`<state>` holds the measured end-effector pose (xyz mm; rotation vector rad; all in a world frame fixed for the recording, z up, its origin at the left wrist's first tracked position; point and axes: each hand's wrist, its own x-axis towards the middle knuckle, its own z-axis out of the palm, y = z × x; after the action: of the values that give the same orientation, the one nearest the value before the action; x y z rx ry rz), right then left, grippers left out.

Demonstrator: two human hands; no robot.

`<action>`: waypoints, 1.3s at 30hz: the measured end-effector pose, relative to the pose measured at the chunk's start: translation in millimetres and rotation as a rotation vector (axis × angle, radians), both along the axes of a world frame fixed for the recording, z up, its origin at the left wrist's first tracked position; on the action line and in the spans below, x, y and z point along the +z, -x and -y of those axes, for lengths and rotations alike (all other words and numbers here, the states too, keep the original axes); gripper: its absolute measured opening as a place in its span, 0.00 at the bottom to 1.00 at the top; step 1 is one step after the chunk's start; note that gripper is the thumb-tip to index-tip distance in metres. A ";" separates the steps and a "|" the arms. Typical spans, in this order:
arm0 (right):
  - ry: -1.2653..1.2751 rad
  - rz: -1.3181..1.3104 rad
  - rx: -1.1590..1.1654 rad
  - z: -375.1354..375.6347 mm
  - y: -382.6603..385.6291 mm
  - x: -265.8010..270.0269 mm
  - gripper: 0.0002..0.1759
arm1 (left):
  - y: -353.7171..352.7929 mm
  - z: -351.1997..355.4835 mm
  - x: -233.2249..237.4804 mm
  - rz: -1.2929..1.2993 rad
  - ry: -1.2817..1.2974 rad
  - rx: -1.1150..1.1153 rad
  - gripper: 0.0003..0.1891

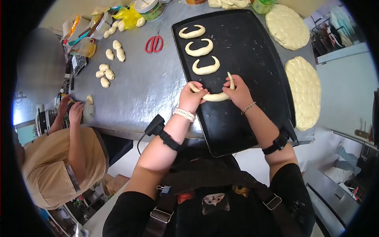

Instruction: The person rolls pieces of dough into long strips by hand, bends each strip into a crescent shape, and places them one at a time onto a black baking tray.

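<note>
Between my two hands a curved roll of dough (216, 97) is bent into a crescent, low over the black baking tray (252, 118). My left hand (192, 96) has its fingers closed around the roll's left end. At the other side my right hand (239, 91) pinches the right part, and a thin tip sticks up past the fingers. Three dough crescents lie in a column on the tray just beyond my hands: a near one (206, 67), a middle one (199, 48) and a far one (192, 32).
Red-handled scissors (154, 43) lie left of the tray. Several small dough pieces (105, 72) are farther left. Two scored dough rounds, a far one (287, 27) and a near one (303, 93), flank the tray's right side. A co-worker's hands (71, 110) are at the table's left edge.
</note>
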<state>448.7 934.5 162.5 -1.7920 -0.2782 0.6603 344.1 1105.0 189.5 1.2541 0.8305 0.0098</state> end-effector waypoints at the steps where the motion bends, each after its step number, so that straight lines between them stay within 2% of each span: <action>1: 0.059 0.073 0.078 -3.7 -5.9 -1.6 0.18 | -4.7 -4.4 -0.2 -0.045 -0.106 -0.098 0.11; 5: 0.290 0.121 0.366 -16.5 -30.2 10.7 0.16 | -28.3 -10.4 8.8 -0.284 -0.672 -0.517 0.09; 7: 0.410 0.308 0.505 -22.3 -39.1 3.1 0.16 | -39.6 -15.4 -5.3 -0.332 -0.950 -0.696 0.09; 11: 0.613 0.556 0.697 -32.7 -47.5 9.8 0.15 | -59.1 -23.0 -6.2 -0.467 -0.856 -0.837 0.17; 13: 0.698 0.591 0.743 -34.9 -45.3 18.3 0.14 | -62.7 -22.2 5.3 -0.502 -0.839 -0.906 0.20; 16: 0.792 0.680 0.807 -39.1 -44.0 24.9 0.15 | -59.3 -22.2 10.9 -0.431 -0.947 -0.937 0.24; 17: 0.816 0.723 0.827 -40.7 -45.2 27.8 0.16 | -53.8 -26.1 1.6 -0.296 -1.038 -0.915 0.26; 18: 0.817 0.746 0.804 -40.1 -46.1 27.7 0.17 | -55.6 -27.9 3.2 -0.321 -0.998 -0.931 0.28; 20: 0.749 0.764 0.735 -36.8 -46.2 25.5 0.19 | -45.7 -25.1 -3.8 -0.224 -1.118 -0.889 0.25; 21: 0.792 0.695 0.731 -37.9 -44.8 38.8 0.20 | -37.7 -23.5 -0.8 -0.135 -1.241 -0.892 0.21; 22: 0.765 0.610 0.678 -39.6 -42.3 49.8 0.23 | -29.1 -24.4 -6.9 -0.070 -1.230 -0.883 0.18; 24: 0.579 0.645 0.426 -20.9 -34.6 22.1 0.23 | -4.4 -33.2 18.0 0.049 -1.131 -0.843 0.17; 25: 0.455 0.731 0.326 -9.7 -28.1 13.2 0.22 | 9.4 -46.5 22.7 0.149 -1.158 -0.750 0.14; 26: 0.462 0.641 0.282 -7.2 -15.0 28.3 0.20 | 19.3 -64.8 21.9 0.266 -1.176 -0.668 0.12; 27: 0.405 0.612 0.238 -5.4 -1.4 38.1 0.19 | 12.3 -99.2 4.6 0.078 -1.128 -0.773 0.10; 28: 0.360 0.572 0.193 -4.2 14.7 45.5 0.18 | 2.5 -143.3 -11.6 -0.062 -1.129 -0.682 0.10; 29: 0.338 0.513 0.171 -3.8 33.1 59.1 0.16 | -0.9 -176.6 20.7 -0.135 -1.077 -0.330 0.13; 30: 0.323 0.453 0.144 -7.4 53.3 68.4 0.15 | -6.6 -219.1 -3.7 0.014 -1.288 0.095 0.19; 31: 0.288 0.480 0.119 -12.5 75.0 69.7 0.14 | -19.0 -273.6 -21.2 -0.086 -1.523 0.256 0.26; 32: 0.257 0.512 0.092 -18.1 96.4 72.9 0.12 | -34.7 -314.3 -13.2 -0.502 -1.435 0.272 0.31; 34: 0.265 0.234 0.003 -38.0 134.2 85.0 0.10 | -52.6 -371.8 -22.7 -0.676 -1.245 0.426 0.31; 37: 0.194 0.068 -0.087 -76.5 174.1 83.5 0.10 | -48.4 -406.1 -35.1 -0.476 -0.976 0.120 0.32; 39: 0.145 0.010 -0.073 -111.8 180.2 90.8 0.14 | -34.3 -377.7 -27.1 -0.202 -0.967 0.236 0.30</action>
<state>268.5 1046.3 253.3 -1.9351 -0.1739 0.6334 378.4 1482.7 162.4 2.0680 1.2056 0.5370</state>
